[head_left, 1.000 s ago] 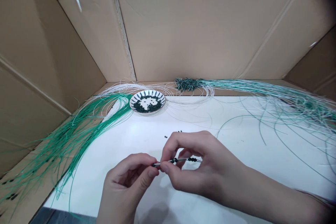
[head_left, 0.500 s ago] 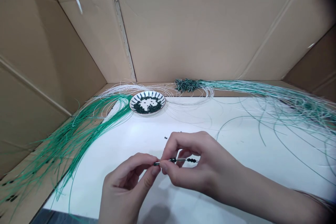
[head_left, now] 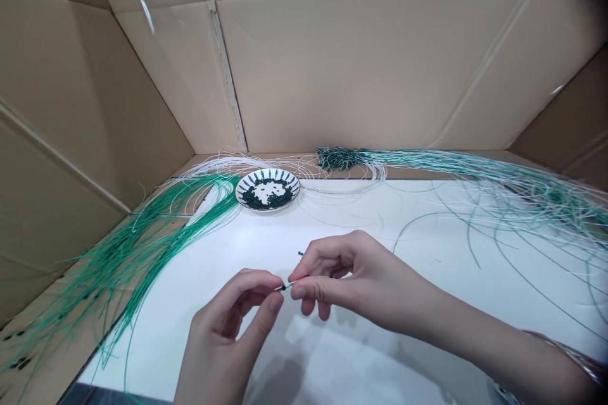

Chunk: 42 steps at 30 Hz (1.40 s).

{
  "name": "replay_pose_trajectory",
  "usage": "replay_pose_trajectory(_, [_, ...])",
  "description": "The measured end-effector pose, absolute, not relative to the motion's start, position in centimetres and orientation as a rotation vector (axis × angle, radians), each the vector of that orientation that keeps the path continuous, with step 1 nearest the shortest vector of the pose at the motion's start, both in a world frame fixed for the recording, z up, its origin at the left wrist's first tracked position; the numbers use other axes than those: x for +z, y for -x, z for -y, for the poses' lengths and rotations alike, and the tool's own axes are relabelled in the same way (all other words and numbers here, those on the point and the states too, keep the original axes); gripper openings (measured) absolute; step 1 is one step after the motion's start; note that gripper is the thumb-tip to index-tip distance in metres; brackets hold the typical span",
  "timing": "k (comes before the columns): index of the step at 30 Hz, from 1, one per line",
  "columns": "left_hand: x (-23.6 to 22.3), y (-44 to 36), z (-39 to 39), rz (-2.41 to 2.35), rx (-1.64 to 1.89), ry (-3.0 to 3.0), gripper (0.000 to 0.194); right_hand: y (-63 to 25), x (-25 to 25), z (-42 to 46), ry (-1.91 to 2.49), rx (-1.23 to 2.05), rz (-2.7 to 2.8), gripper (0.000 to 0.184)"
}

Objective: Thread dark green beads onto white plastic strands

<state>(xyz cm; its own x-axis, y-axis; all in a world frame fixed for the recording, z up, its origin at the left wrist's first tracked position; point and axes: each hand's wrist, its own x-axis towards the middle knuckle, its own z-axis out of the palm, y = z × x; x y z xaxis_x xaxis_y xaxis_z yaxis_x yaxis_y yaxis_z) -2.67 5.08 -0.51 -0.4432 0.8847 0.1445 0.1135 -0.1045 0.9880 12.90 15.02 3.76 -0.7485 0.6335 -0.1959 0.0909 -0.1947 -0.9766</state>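
Over the white board, a thin pale wire runs between my two hands, and a small dark bead [head_left: 284, 288] shows on it in the gap. My left hand [head_left: 228, 323] pinches the left end of this wire between thumb and forefinger, right beside the bead. From the other side, my right hand [head_left: 351, 269] pinches the wire with thumb and forefinger, its other fingers curled below. The rest of the wire is hidden behind the right hand. Just beyond its fingertips lie tiny loose dark beads [head_left: 301, 253].
A white striped dish [head_left: 267, 174] with many dark beads stands at the back of the white board [head_left: 190, 329]. Green and white wires [head_left: 166, 247] spread at the left. A beaded wire bundle [head_left: 338, 157] trails right. Cardboard walls [head_left: 356, 63] enclose the area.
The right hand has turned, and its thumb and forefinger have drawn slightly away from the left fingertips. The dark beads seen earlier near the right palm are now hidden. The view tilted slightly.
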Motion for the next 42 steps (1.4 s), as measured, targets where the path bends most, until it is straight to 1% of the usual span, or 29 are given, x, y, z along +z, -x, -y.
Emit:
replay_pose_trajectory(3, [-0.2,2.6,-5.1,-1.552,1.547,-1.194,0.014,-13.0,3.6,-15.0,0.833,1.958,1.754,0.032])
replay_pose_trajectory(7, [-0.3,2.4,-5.0,-1.569,1.498,-1.179,0.014,-13.2,3.3,-15.0,0.824,1.876,1.855,0.028])
replay_pose_trajectory(11, [-0.3,2.1,-4.9,-1.601,1.476,-1.214,0.014,-13.4,3.0,-15.1,0.783,1.737,2.021,0.013])
replay_pose_trajectory(13, [-0.1,2.0,-4.8,-1.623,1.482,-1.214,0.015,-13.5,3.0,-15.1,0.783,1.663,2.101,0.009])
replay_pose_trajectory(15, [0.1,1.8,-4.9,-1.644,1.501,-1.207,0.015,-13.6,3.1,-15.1,0.823,1.687,2.12,0.01])
replay_pose_trajectory(19, [0.1,1.9,-5.0,-1.682,1.593,-1.145,0.017,-13.5,3.2,-15.7,0.829,1.858,1.977,0.01])
replay_pose_trajectory(21, [-0.2,2.3,-5.0,-1.692,1.635,-1.102,0.017,-13.6,3.1,-16.4,0.775,1.856,1.93,0.015])
replay_pose_trajectory(24, [-0.7,3.2,-5.0,-1.713,1.649,-1.098,0.017,-14.0,3.0,-17.7,0.741,1.857,1.996,0.039])
replay_pose_trajectory(26, [-1.1,3.8,-5.0,-1.737,1.627,-1.125,0.015,-14.5,3.0,-18.4,0.733,1.839,2.145,0.051])
replay_pose_trajectory(28, [-1.3,4.3,-5.0,-1.759,1.632,-1.128,0.014,-15.0,3.2,-18.8,0.736,1.74,2.319,0.057])
replay_pose_trajectory(31, [-1.6,5.0,-5.0,-1.765,1.686,-1.112,0.013,-15.8,3.7,-19.4,0.778,1.551,2.464,0.054])
replay_pose_trajectory(33, [-1.9,6.0,-5.1,-1.807,1.63,-1.164,0.013,-16.5,3.9,-20.0,0.825,1.46,2.547,0.042])
replay_pose_trajectory(35, [-2.3,7.3,-5.1,-1.934,1.484,-1.244,0.015,-17.2,3.8,-20.7,0.878,1.386,2.662,0.028])
replay_pose_trajectory(36, [-2.5,8.0,-5.1,-2.009,1.39,-1.286,0.016,-17.5,3.7,-21.0,0.903,1.353,2.713,0.027])
replay_pose_trajectory(39, [-3.1,9.7,-5.2,-2.168,1.081,-1.412,0.022,-17.9,3.3,-21.6,0.954,1.252,2.797,0.035])
replay_pose_trajectory(42, [-3.5,10.4,-5.4,-2.271,0.89,-1.515,0.023,-17.8,3.0,-21.6,0.961,1.184,2.82,0.04])
